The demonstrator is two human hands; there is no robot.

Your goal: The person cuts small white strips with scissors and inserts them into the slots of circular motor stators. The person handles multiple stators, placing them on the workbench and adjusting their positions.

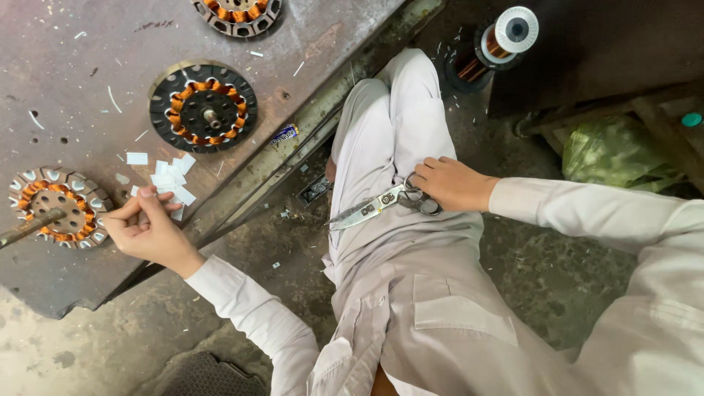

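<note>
White paper slips (170,178) lie heaped on the rusty steel bench (66,66); left hand (150,229) pinches one between fingertips. Right hand (452,183) grips steel scissors (381,203), blades slightly parted, resting on the thigh. Advisable: take one slip only, beside the copper-wound stator (60,207).

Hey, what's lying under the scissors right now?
The scissors rest on the person's light trouser leg, handles under the right hand. The hand covers most of the handles, so its grip on them is hidden.
</note>
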